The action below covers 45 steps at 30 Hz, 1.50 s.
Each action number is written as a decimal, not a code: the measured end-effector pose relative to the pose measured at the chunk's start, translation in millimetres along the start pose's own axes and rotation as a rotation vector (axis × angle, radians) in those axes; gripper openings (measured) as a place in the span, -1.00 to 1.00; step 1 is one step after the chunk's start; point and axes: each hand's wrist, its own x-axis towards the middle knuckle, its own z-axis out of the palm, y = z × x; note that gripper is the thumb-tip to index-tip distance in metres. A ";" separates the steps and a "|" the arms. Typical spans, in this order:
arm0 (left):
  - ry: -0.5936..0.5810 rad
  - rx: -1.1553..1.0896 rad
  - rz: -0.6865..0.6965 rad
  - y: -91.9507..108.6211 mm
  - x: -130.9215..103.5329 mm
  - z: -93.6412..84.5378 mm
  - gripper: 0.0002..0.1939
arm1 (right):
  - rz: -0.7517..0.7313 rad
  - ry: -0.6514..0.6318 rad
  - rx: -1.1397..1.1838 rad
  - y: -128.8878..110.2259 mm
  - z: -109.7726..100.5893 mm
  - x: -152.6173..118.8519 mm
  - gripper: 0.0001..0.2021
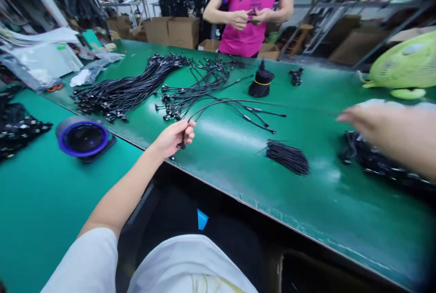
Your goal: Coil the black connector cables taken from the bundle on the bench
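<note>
My left hand (177, 137) is closed on one end of a black cable (231, 101), near the table's front edge. The cable arcs away to the right and blurs toward my right hand (371, 122), which is smeared by motion; whether its fingers grip the cable cannot be made out. Loose cables with small connectors (200, 86) lie spread just beyond my left hand. Between my hands rests a loose pile of thin black ties (288, 156). A bundle of black ties (261, 81) with a yellow band stands upright farther back.
A thick cable pile (132, 86) lies at the left back, a purple-rimmed round container (83, 138) nearer. Dark packed parts (384, 161) lie under my right arm, a green fan (405, 63) behind. Across the table (238, 166), a person in a pink shirt (254, 7) handles something small.
</note>
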 end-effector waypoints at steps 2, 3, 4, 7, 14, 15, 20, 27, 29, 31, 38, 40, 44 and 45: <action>-0.003 0.068 0.064 -5.9 -5.5 20.3 -0.75 | -0.135 -0.176 -0.114 -48.5 20.2 -38.0 -0.58; -0.012 0.172 0.112 -10.6 -8.4 33.2 -0.77 | -0.168 -0.286 -0.103 -75.8 27.7 -51.8 -0.61; -0.029 0.307 0.168 -16.2 -12.1 46.6 -0.78 | -0.206 -0.389 -0.070 -101.9 33.5 -60.6 -0.63; -0.178 0.671 0.247 -32.4 -28.8 80.6 -0.79 | -0.215 -0.481 -0.030 -152.3 42.8 -56.1 -0.67; -0.392 0.174 -0.184 -28.8 -65.5 80.2 -0.68 | 0.057 -0.433 0.029 -97.4 42.3 -19.4 -0.68; -0.355 0.085 -0.197 -22.2 -68.6 74.8 -0.70 | 0.073 -0.450 0.078 -85.5 43.5 -24.8 -0.71; 0.069 -0.228 0.017 12.9 -74.0 49.7 -0.67 | 0.102 -0.458 0.264 -59.8 55.8 -79.0 -0.72; -0.001 0.133 -0.006 -25.7 -57.6 59.3 -0.67 | -0.273 -0.573 0.235 -135.4 46.7 -99.6 -0.72; -0.078 0.383 0.028 -43.5 -60.2 71.4 -0.61 | -0.280 -0.608 0.356 -152.9 46.2 -85.8 -0.71; -0.198 0.580 0.043 -54.8 -66.6 81.2 -0.60 | -0.157 -0.524 0.423 -157.0 52.9 -72.6 -0.72; -0.110 0.086 -0.032 -67.6 -71.2 93.2 -0.61 | 0.519 -0.133 0.944 -151.4 114.4 -72.5 -0.70; -0.079 0.042 -0.098 -75.5 -68.6 96.4 -0.55 | 0.735 -0.118 1.200 -158.0 128.4 -77.0 -0.69; 0.018 0.081 -0.117 -97.4 -68.8 98.6 -0.46 | 1.017 0.021 1.576 -167.7 132.3 -76.1 -0.67; 0.055 0.092 -0.110 -102.0 -69.6 97.6 -0.46 | 1.043 -0.001 1.655 -169.6 129.8 -75.1 -0.66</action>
